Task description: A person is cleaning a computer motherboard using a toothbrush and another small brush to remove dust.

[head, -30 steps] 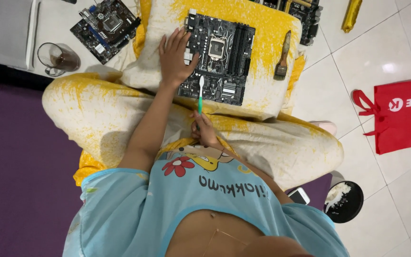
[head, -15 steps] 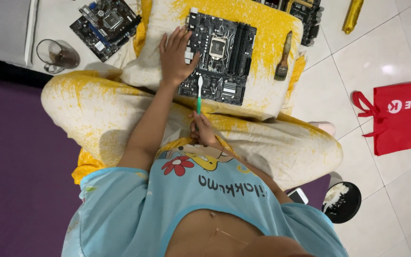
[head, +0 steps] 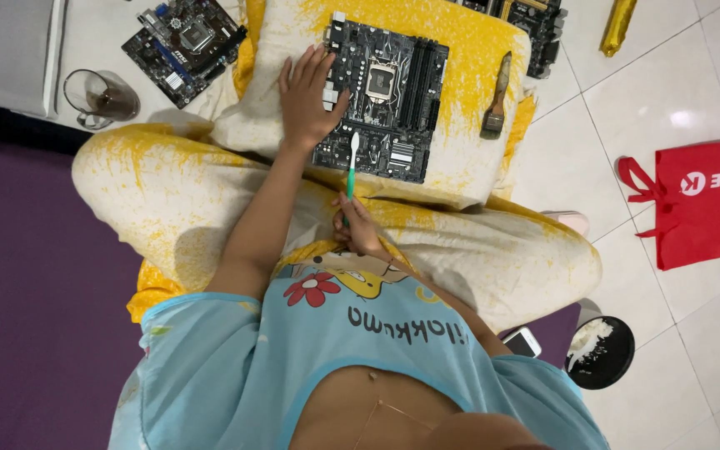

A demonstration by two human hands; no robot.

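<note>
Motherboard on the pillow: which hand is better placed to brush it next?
Right, probably. The right hand holds the green toothbrush, bristles over the motherboard. The left hand lies flat on the board's left edge, steadying it.

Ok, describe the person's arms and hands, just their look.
Both arms are bare from the light blue short sleeves down. No gloves, rings, watch or bracelets show on the left hand or the right hand. The right sleeve is mostly hidden behind the shirt front.
</note>
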